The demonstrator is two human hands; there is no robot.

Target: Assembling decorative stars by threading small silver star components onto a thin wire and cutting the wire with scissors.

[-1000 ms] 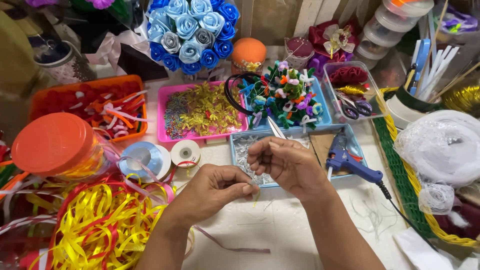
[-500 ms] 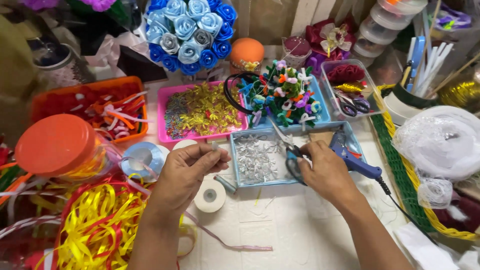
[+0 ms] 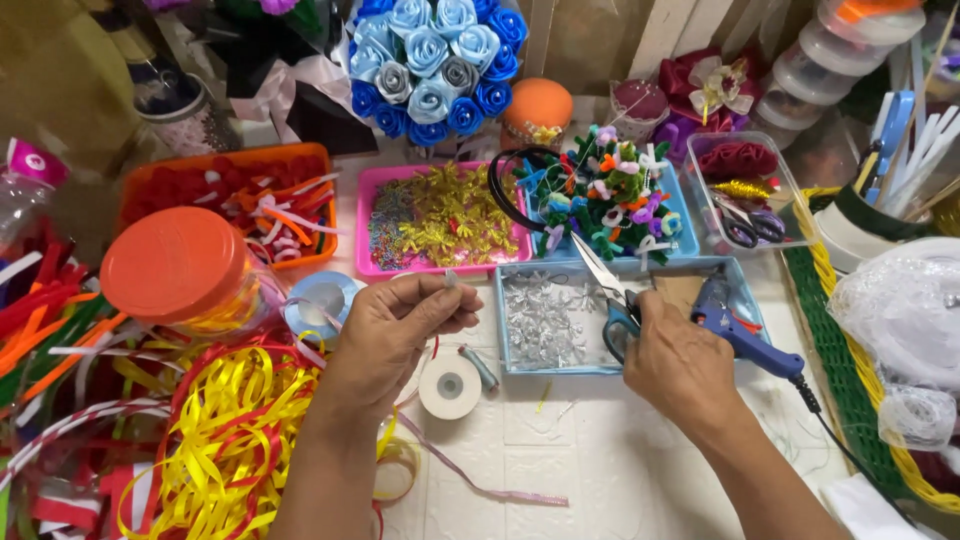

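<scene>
Near the middle of the desk, the left hand [image 3: 395, 325] pinches a tiny pale piece [image 3: 450, 281] between thumb and forefinger, fingers narrow and raised just above the white tape roll [image 3: 450, 384]. The right hand [image 3: 680, 365] closes around the blue handles of the scissors [image 3: 608, 292], whose blades point up and left over the blue tray of silver bits [image 3: 560, 320]. A blue glue gun [image 3: 735, 325] lies just beside that hand, its cord trailing toward the desk's right edge. The pinched piece is so small that a slight loosening could likely drop it among the yellow ribbons [image 3: 230, 440], where it would be hard to find. Bringing the blades to it risks nicking a fingertip, and the wrist could snag the cord or tip the tray.
</scene>
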